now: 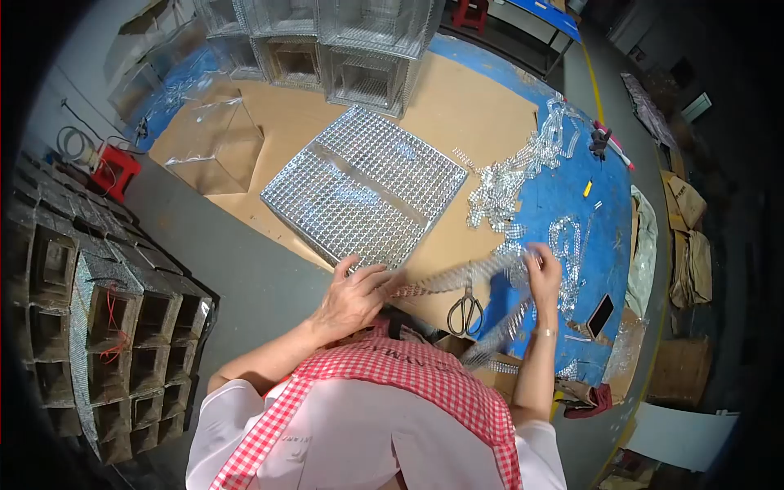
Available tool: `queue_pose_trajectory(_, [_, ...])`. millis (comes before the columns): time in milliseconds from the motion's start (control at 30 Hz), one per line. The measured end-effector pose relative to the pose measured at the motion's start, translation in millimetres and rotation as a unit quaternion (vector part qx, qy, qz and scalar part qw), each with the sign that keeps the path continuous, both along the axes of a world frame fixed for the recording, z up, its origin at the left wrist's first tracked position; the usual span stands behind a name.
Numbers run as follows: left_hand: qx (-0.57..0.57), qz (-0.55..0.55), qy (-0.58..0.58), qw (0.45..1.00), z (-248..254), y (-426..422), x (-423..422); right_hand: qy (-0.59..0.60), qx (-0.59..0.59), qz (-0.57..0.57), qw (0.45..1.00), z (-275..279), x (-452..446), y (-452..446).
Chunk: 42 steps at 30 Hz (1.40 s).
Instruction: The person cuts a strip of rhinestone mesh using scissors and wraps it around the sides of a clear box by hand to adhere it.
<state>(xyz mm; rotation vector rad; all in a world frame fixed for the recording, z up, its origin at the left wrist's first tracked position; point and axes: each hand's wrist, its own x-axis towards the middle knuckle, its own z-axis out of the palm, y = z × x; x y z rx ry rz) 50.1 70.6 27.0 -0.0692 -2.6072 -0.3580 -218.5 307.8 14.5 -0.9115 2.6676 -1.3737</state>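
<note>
Between my two hands stretches a clear, shiny beaded strip (461,278), blurred in places. My left hand (357,296) is closed on its left end, near the front corner of a box covered in glittering squares (367,184). Further right, my right hand (543,273) is raised and pinches the strip, whose rest hangs down in a loop toward my apron. Black-handled scissors (465,314) lie below the strip on the table. Tangled beaded strips (523,175) are piled right of the box.
A phone (600,317), a yellow tool (587,189) and a black clamp-like item (600,143) lie on the blue surface at right. Clear boxes (359,73) are stacked at the back. Grey box frames (122,327) stand left, below a red stool (116,173).
</note>
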Motion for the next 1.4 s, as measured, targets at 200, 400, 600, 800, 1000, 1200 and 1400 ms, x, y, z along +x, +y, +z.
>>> queue_pose_trajectory(200, [0.075,0.02,0.006,0.997,4.3,5.5,3.1,-0.02,0.004,0.125,0.992,-24.8,-50.6,-105.9])
queue_pose_trajectory(400, [0.083,0.016,0.006,0.996,-4.7,3.7,-1.6,-0.07,-0.032,0.188,0.979,-20.1,-50.3,-150.1])
queue_pose_trajectory(600, [0.061,0.012,-0.025,0.998,-9.7,-0.2,7.4,-0.167,-0.064,0.15,0.972,-20.8,-52.9,-138.0])
queue_pose_trajectory(800, [0.006,0.024,-0.043,0.999,-4.7,-33.3,31.0,-0.158,-0.068,0.084,0.982,-10.3,-4.3,-73.7])
queue_pose_trajectory(1000, [0.045,0.164,-0.078,0.982,-9.1,-128.9,26.9,-0.242,-0.051,0.12,0.962,3.1,80.2,-89.7])
queue_pose_trajectory(1200, [0.099,0.177,-0.071,0.977,-7.4,-117.7,26.5,-0.236,-0.051,0.079,0.967,-9.0,80.2,-81.2])
queue_pose_trajectory(1400, [0.061,0.218,-0.016,0.974,-23.3,-113.3,20.9,-0.147,0.003,0.094,0.985,-3.8,86.4,-73.6])
